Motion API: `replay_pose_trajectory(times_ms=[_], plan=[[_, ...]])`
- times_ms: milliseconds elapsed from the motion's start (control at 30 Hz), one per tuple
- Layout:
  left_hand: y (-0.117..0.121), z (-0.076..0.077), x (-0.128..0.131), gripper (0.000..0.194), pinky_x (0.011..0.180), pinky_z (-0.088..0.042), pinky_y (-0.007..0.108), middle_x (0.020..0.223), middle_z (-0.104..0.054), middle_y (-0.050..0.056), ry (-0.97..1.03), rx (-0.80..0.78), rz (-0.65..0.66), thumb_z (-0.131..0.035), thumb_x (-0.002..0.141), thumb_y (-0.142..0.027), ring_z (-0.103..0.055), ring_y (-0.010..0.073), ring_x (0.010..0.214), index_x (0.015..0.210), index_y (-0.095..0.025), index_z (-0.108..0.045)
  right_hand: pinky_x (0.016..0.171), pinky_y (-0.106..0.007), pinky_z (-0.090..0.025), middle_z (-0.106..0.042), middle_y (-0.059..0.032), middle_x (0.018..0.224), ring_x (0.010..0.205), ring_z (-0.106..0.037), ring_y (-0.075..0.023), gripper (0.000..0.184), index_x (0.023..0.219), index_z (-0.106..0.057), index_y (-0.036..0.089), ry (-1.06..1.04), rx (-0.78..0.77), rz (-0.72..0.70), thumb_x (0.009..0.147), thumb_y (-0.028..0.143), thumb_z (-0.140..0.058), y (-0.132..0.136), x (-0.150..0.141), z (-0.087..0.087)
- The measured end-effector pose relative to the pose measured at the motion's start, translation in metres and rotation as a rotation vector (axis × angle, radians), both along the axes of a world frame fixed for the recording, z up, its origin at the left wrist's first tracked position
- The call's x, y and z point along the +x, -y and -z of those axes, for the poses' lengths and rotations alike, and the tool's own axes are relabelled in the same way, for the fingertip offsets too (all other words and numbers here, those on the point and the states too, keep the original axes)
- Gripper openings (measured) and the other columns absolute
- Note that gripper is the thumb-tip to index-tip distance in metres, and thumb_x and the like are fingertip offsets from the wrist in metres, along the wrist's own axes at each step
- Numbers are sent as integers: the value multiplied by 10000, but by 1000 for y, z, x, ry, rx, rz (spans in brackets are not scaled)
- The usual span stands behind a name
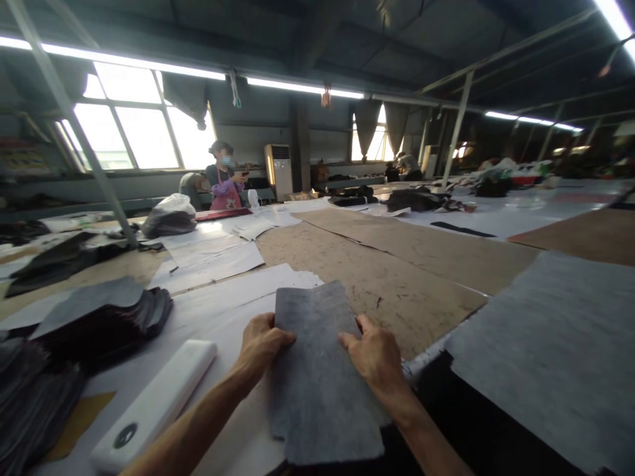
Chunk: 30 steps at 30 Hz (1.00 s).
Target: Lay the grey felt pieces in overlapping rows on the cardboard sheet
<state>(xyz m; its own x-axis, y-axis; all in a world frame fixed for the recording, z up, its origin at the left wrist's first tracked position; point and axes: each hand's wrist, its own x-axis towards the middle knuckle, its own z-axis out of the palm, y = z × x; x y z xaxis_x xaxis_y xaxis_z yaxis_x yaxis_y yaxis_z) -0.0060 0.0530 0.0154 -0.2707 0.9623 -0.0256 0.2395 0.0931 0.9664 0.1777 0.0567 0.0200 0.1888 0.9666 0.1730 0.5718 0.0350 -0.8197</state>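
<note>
A grey cut piece of fabric point(317, 370) lies flat on white paper in front of me, its long side running away from me. My left hand point(261, 344) rests on its left edge with the fingers curled onto the cloth. My right hand point(372, 354) presses on its right edge, thumb on top. Both hands touch the piece from either side; whether they grip or only press it I cannot tell.
A stack of dark cut pieces point(104, 320) sits at the left, with a white block point(153, 403) near it. A large grey sheet point(555, 350) covers the right. The long brown table point(397, 264) stretches ahead. A person point(224, 185) stands far back by the windows.
</note>
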Motion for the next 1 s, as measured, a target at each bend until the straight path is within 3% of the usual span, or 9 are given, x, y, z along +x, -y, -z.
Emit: replay_pose_trajectory(times_ms=[67,133,233,400,533,600,700,867,1000], plan=[[2,6,-9,235,576,-306,270,614,-579,18,-163,5,-91,-707,465,-222,-527,213,661,680,-185,-621,785,-431,-391,-625,-139,854,892,-563,-346,243,901,-621,142,144,23,25,661,173,-626,1,-5,8],[3,11,-12,446,644,-317,288,802,-593,51,-282,11,-156,-726,474,-272,-526,246,786,895,-183,-608,816,-413,-384,-587,-166,980,972,-527,-335,321,1015,-579,110,306,59,52,707,190,-619,3,-5,15],[5,17,-10,661,736,-339,321,1036,-537,111,-380,20,-181,-706,535,-317,-501,284,941,1134,-140,-489,809,-363,-412,-557,-138,1024,987,-517,-283,407,1080,-529,105,520,88,83,741,298,-645,4,0,22],[9,17,-1,483,820,-360,347,1033,-563,85,-671,89,-121,-611,678,-204,-496,249,973,1138,-138,-477,745,-351,-446,-552,-94,1030,946,-530,-255,386,1076,-534,140,632,165,64,761,332,-647,-1,8,28],[10,14,-1,305,877,-333,355,980,-621,31,-791,144,18,-574,729,-159,-490,222,978,1032,-187,-546,785,-321,-433,-573,-63,1056,995,-497,-237,317,1047,-582,160,734,386,-134,743,200,-665,-6,12,24],[9,13,-2,240,869,-326,352,948,-636,11,-834,151,84,-552,751,-160,-495,213,964,986,-207,-561,789,-304,-425,-602,-31,991,957,-515,-212,243,981,-614,182,721,344,-248,744,184,-668,-10,14,17],[7,12,-4,175,808,-340,326,898,-639,3,-841,108,137,-541,752,-173,-518,196,908,921,-212,-562,767,-288,-410,-614,-8,930,907,-536,-191,195,911,-630,199,659,172,-312,728,226,-691,-18,17,5],[0,9,-9,83,651,-338,276,742,-616,-12,-784,-25,105,-567,703,-259,-537,167,730,777,-223,-560,608,-277,-356,-604,26,723,712,-545,-177,171,728,-613,221,477,-164,-222,660,355,-693,-29,19,-4],[-1,7,-14,123,578,-311,266,616,-580,-27,-709,-128,97,-552,685,-338,-531,155,648,638,-226,-567,544,-257,-319,-530,42,556,580,-501,-139,188,622,-581,214,374,-242,-209,727,370,-570,-33,23,0]])
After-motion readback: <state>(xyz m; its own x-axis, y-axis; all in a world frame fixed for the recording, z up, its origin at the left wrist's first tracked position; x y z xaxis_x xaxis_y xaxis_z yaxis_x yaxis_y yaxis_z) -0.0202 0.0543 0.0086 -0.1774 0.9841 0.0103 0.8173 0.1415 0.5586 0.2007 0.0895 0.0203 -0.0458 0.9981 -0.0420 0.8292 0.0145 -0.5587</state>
